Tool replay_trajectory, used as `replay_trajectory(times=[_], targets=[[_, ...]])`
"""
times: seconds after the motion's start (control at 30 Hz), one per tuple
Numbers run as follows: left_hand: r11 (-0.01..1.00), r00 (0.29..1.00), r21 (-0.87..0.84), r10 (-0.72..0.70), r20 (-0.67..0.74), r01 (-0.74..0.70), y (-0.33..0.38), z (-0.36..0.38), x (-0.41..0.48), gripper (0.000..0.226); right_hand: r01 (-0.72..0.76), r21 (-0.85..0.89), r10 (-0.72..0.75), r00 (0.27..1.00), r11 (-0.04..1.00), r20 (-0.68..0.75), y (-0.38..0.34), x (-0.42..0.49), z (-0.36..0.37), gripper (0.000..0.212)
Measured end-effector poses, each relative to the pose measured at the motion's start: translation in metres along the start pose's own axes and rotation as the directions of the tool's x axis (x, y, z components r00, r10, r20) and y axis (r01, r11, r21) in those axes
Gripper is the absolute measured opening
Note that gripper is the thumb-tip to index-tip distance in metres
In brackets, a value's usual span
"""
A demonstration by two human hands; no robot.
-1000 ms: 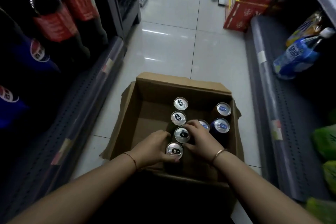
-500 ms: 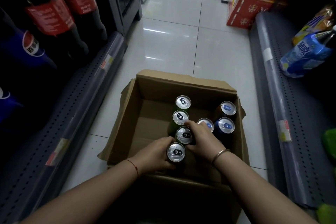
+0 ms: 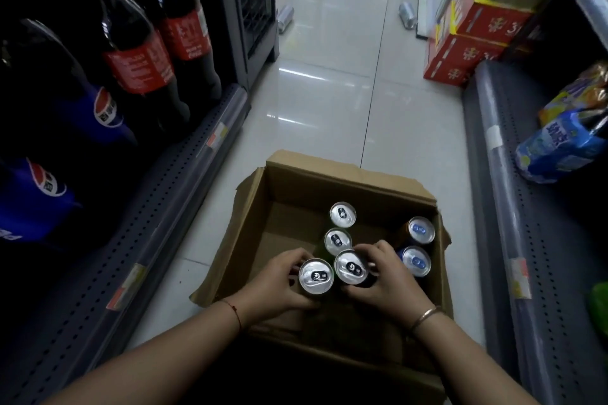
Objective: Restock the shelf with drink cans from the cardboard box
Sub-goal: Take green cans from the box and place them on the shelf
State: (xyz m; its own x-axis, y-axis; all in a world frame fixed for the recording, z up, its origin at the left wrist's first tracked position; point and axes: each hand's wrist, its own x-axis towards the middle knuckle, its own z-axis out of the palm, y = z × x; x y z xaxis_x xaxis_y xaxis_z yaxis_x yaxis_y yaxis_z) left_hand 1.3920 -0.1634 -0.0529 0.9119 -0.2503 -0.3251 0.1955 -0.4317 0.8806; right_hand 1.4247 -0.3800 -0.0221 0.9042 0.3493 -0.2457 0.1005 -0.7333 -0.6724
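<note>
From the head camera, an open cardboard box point(image 3: 345, 184) stands on the pale tiled floor point(image 3: 329, 92) of a shop aisle, its flaps folded outward and one torn. Six drink cans stand upright inside it, all with silver tops and pull tabs.

The left hand point(image 3: 273, 283) grips the nearest can point(image 3: 316, 275), fingers curled round its side just below the rim. The right hand point(image 3: 385, 276) wraps round the neighbouring can point(image 3: 351, 267), whose dark body shows under the fingers. These two cans touch each other near the box's front wall.

Behind them, two more dark-tabbed cans point(image 3: 338, 241) sit in a line towards the back of the box, the nearer with a green body. Against the right wall stand two blue-tabbed cans point(image 3: 416, 261), the front one blue-sided.

The left shelf point(image 3: 164, 207) is grey perforated metal with price tags on its edge. It carries large cola bottles point(image 3: 138, 66) with red labels and others with blue labels. The right shelf point(image 3: 526, 240) holds a blue-wrapped pack of bottles point(image 3: 559, 148). Red cartons point(image 3: 467, 52) are stacked further along the aisle, and two loose cans point(image 3: 407, 15) lie on the floor beyond.
</note>
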Motion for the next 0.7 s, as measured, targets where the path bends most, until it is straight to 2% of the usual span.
replay_trajectory(times=[0.17, 0.37, 0.53, 0.7], targets=[[0.997, 0.99, -0.079, 0.001, -0.142, -0.013, 0.099, -0.06, -0.042, 0.055, 0.047, 0.162, -0.047, 0.999, 0.986, -0.006, -0.085, -0.011, -0.074, 0.057], [0.985, 0.921, -0.155, 0.006, -0.39, -0.072, 0.278, -0.156, -0.132, 0.055, 0.13, 0.281, -0.139, 0.99, 0.951, 0.012, -0.253, -0.034, -0.203, 0.064], [0.964, 0.792, -0.23, -0.034, -0.61, -0.136, 0.438, -0.237, -0.22, 0.061, 0.22, 0.443, -0.251, 0.968, 0.869, 0.012, -0.418, -0.06, -0.322, 0.064], [0.972, 0.627, -0.14, 0.009, -0.779, -0.189, 0.589, -0.31, -0.314, 0.051, 0.361, 0.525, -0.46, 0.886, 0.771, 0.066, -0.573, -0.091, -0.431, 0.049]])
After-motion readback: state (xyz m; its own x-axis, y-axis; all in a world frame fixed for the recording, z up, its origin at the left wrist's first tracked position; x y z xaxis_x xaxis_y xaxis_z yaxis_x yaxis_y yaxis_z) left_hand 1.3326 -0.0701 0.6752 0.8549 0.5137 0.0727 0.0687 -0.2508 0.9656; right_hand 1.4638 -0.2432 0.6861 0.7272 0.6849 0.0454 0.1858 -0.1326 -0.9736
